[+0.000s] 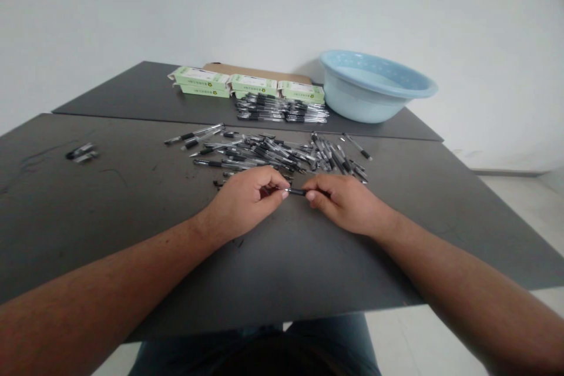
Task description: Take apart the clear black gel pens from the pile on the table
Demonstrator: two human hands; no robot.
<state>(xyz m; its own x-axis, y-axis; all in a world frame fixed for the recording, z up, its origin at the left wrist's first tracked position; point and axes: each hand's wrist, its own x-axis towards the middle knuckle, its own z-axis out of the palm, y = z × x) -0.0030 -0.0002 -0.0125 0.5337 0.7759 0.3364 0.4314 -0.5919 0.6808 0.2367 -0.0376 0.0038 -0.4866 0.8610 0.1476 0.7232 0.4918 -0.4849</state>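
Both of my hands meet over the dark table (132, 200), pinching one black pen (296, 192) between them. My left hand (244, 202) grips the pen's left end with closed fingers. My right hand (346, 202) holds the right end, fingers also closed. The pen lies level between the fingertips, just above the table. Right behind my hands is a loose heap of pens (273, 153), black and clear, scattered across the table's middle.
Three pale green boxes (247, 85) and a neat row of pens (282, 108) sit on the far table. A light blue basin (374, 85) stands at the back right. Two loose pen pieces (82, 153) lie far left. The table's front edge is near my lap.
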